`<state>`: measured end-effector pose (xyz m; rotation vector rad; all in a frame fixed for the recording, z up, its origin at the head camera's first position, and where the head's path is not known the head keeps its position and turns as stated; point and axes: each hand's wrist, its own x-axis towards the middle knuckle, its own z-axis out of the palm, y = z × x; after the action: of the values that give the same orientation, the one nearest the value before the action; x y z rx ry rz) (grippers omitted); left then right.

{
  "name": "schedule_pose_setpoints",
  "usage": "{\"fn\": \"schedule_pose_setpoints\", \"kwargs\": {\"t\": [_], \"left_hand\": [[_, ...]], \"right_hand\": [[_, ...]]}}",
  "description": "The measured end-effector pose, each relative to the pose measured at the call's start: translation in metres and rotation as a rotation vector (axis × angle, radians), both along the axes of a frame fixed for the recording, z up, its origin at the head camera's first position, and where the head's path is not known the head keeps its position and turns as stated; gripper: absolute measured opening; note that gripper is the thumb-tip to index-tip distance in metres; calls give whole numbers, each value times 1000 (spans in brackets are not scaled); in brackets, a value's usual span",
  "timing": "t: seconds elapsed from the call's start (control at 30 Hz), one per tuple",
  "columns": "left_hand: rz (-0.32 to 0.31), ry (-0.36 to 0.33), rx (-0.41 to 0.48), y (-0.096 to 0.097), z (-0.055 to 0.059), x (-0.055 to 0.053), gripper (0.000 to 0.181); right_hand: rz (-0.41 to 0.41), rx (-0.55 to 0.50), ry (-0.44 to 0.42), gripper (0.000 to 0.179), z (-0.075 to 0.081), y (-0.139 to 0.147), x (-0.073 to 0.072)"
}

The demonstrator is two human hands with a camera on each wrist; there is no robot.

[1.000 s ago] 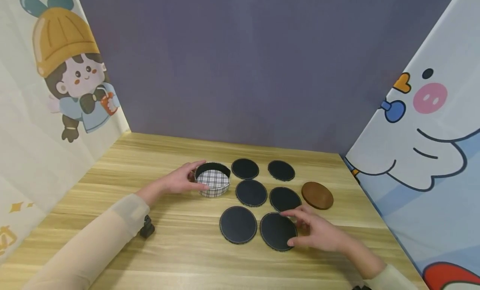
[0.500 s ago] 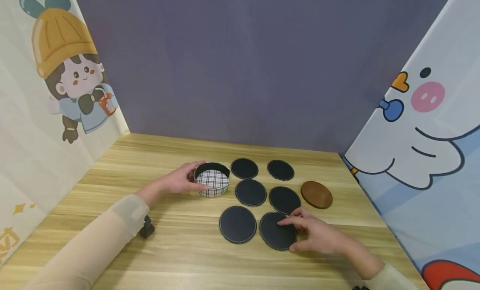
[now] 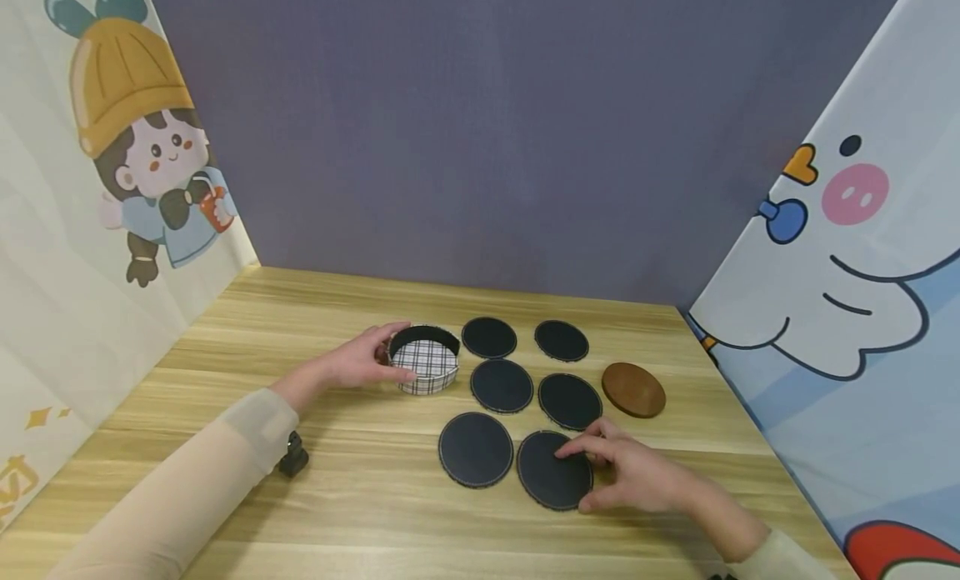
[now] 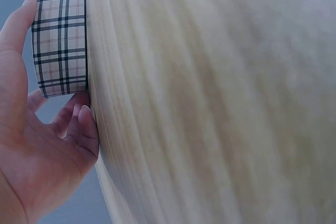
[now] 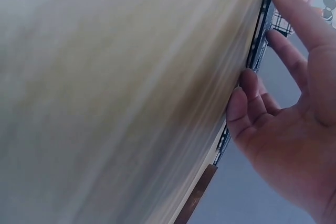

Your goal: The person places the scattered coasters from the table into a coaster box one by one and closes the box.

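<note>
My left hand (image 3: 363, 359) holds a round, open-topped coaster holder (image 3: 427, 384) from its left side, thumb in front and fingers behind. The holder has a black and white plaid outside, a dark inner wall and a plaid floor. In the left wrist view its plaid side (image 4: 60, 40) stands by the thumb. My right hand (image 3: 637, 473) rests at the nearest right black coaster (image 3: 551, 476), a thin stitched disc lying flat. Its index fingertip lies on top and its thumb touches the near right edge. In the right wrist view the other fingers (image 5: 247, 103) are bent at the table.
Several more black coasters lie flat in two columns, among them the near left coaster (image 3: 476, 449) and the far right coaster (image 3: 561, 341). A brown disc (image 3: 633, 390) lies right of them. Behind the wooden table (image 3: 360, 513) rises a grey-purple wall (image 3: 450, 130).
My right index finger has drawn back across the near right coaster, and that coaster has slid slightly toward me. The left hand and the holder have stayed in place.
</note>
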<state>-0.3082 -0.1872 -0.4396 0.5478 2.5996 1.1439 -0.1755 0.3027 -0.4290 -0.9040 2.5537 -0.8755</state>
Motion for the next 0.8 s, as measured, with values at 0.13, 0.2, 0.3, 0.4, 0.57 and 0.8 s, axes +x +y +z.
{"fn": "schedule_pose_setpoints", "kwargs": {"t": [0.13, 0.2, 0.3, 0.4, 0.57, 0.8], "left_hand": [[0, 1, 0, -1, 0, 0, 113], [-2, 0, 0, -1, 0, -1, 113], [-2, -3, 4, -2, 1, -1, 113], [-1, -2, 2, -2, 1, -1, 114], [1, -10, 9, -1, 1, -2, 114], [2, -21, 2, 0, 1, -1, 114]], "right_hand": [[10, 3, 0, 58, 0, 0, -1], [17, 8, 3, 58, 0, 0, -1], [31, 10, 9, 57, 0, 1, -2], [47, 5, 32, 56, 1, 0, -3], [70, 49, 100, 63, 3, -6, -1], [92, 111, 146, 73, 5, -17, 0]]}}
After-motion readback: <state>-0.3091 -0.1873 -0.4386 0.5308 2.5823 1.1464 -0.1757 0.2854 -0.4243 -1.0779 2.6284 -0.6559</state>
